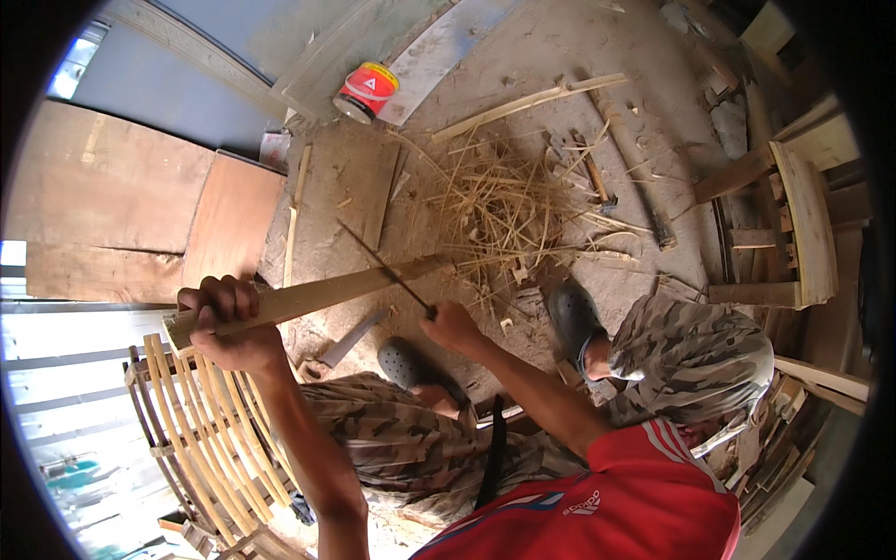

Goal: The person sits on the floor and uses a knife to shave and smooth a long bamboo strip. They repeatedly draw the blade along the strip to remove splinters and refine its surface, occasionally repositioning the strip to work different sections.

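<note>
My left hand (224, 322) is closed around the near-left end of a long, flat wooden board (317, 295), which slants up to the right. The board's far end reaches the edge of a heap of thin wood strips (504, 201) on the floor. My right hand (450, 327) grips the handle of a long, narrow, dark-bladed knife (378, 259). Its blade crosses the board near the far end and points up to the left; whether it touches the wood I cannot tell. A handsaw (350, 342) lies on the floor below the board, close to my left shoe.
Beyond the strips lie a hammer (599, 182) and a round pole (630, 168). A red and yellow bucket (369, 89) stands at the back. Plywood sheets (112, 187) are at left, a slatted wooden piece (205, 420) at lower left, a wooden frame (807, 224) at right.
</note>
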A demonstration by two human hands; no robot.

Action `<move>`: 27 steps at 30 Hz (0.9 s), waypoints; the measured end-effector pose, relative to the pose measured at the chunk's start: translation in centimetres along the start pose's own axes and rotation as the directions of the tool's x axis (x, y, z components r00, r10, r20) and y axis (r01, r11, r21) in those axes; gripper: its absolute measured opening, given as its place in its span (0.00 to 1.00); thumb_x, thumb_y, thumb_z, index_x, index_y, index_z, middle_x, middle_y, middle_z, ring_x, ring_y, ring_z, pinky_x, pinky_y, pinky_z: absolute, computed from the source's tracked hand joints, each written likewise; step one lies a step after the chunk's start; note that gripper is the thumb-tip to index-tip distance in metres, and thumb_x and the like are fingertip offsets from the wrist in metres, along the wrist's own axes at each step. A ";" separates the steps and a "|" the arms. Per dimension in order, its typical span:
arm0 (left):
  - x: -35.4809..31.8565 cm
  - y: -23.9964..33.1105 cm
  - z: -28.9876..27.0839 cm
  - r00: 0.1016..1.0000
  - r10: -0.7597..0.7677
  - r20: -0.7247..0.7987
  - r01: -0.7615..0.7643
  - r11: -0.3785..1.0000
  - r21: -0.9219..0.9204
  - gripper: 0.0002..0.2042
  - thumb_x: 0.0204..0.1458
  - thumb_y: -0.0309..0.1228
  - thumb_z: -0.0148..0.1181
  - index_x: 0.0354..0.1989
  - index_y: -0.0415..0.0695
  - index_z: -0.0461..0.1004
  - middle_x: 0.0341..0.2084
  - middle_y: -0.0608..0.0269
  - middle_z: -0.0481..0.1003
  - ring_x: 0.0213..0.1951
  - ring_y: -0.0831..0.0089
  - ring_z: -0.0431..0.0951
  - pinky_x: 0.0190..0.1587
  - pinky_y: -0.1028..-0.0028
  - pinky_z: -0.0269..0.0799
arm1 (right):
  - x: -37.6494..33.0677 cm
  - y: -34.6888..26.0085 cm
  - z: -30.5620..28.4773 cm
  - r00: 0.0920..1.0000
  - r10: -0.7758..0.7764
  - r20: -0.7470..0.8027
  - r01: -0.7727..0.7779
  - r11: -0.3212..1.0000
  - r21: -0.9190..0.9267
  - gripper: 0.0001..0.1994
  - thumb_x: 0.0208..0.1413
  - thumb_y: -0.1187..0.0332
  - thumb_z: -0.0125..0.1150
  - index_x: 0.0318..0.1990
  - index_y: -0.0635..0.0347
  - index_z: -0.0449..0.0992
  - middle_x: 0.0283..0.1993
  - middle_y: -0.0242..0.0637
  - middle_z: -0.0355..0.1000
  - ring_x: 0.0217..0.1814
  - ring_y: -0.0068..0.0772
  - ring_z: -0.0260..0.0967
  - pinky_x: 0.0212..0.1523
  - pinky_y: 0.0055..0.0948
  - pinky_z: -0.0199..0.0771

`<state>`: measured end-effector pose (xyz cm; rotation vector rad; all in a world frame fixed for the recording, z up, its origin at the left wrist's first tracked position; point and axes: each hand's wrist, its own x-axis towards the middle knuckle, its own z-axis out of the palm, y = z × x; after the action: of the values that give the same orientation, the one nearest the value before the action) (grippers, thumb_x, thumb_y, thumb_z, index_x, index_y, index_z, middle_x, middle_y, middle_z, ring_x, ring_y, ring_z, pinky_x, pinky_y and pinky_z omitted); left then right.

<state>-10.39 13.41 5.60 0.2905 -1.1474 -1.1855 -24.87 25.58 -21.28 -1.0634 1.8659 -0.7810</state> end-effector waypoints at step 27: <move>-0.4 0.4 -1.4 0.994 0.040 -0.103 -0.032 0.996 0.080 0.14 0.50 0.41 0.52 0.27 0.50 0.53 0.16 0.71 0.52 0.18 0.81 0.51 0.18 0.81 0.48 | 0.3 1.2 -1.2 0.981 0.158 0.114 -0.171 0.979 0.109 0.18 0.44 0.56 0.59 0.30 0.67 0.78 0.28 0.57 0.74 0.35 0.56 0.74 0.38 0.46 0.73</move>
<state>-8.98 13.37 5.09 0.3856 -1.1044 -1.0825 -26.46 25.96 -21.80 -0.8474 1.7707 -0.7159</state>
